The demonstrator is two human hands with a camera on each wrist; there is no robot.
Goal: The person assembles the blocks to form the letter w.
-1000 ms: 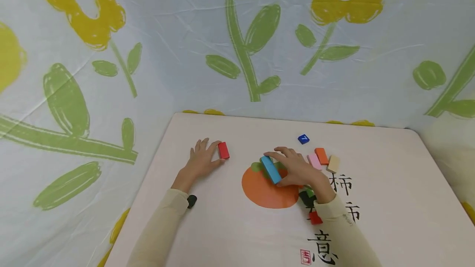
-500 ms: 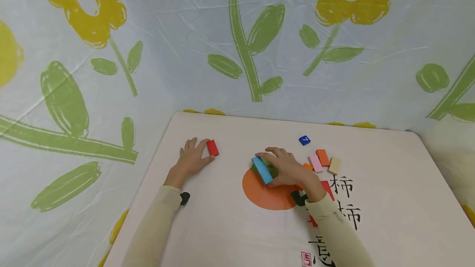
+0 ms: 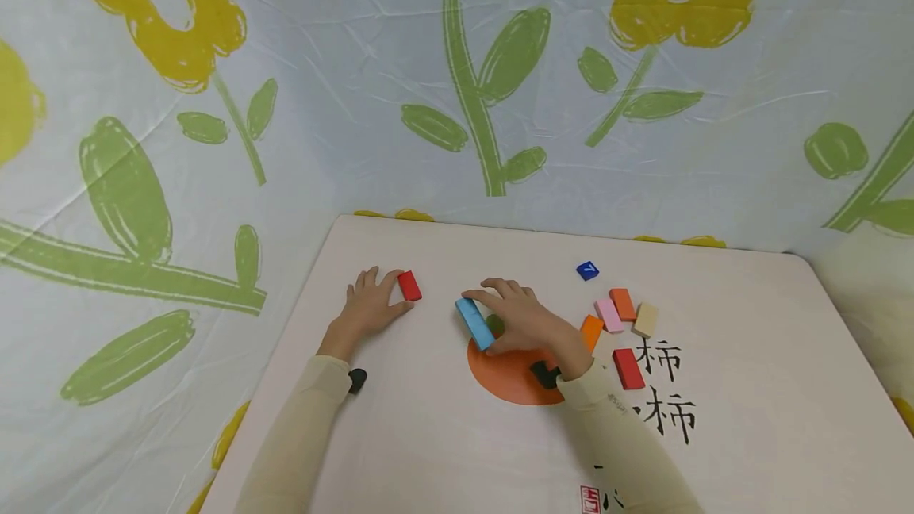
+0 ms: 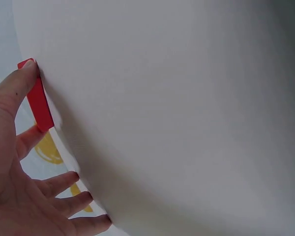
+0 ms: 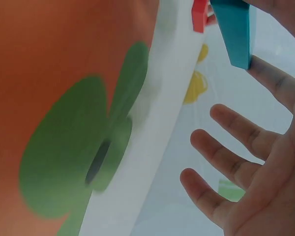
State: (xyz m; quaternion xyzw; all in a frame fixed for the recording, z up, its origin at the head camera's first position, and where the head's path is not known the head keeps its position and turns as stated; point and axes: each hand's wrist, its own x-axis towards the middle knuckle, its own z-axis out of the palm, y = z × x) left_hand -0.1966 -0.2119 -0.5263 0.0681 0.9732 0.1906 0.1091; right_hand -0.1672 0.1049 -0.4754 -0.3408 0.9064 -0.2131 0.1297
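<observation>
My left hand (image 3: 366, 305) is at the left of the table and pinches a small red block (image 3: 410, 285) by its ends, between thumb and index finger. In the left wrist view the red block (image 4: 39, 98) stands at the table surface, the other fingertips spread along it. Over the printed persimmon my right hand (image 3: 524, 317) pinches a light blue block (image 3: 474, 324) between thumb and index finger. The right wrist view shows the blue block (image 5: 233, 32) held above the surface, the remaining fingers spread. A gap separates the two blocks in the head view.
Right of the right hand lie an orange block (image 3: 590, 331), a pink one (image 3: 609, 314), a red-orange one (image 3: 622, 304), a beige one (image 3: 646, 320) and a red one (image 3: 628, 369). A dark blue block (image 3: 588, 270) with a white mark lies farther back. Flowered cloth (image 3: 321, 101) hangs behind the table.
My right hand has carried the light blue block leftward toward the red one. The left hand shifted left with the red block at first, then stayed nearly still.
</observation>
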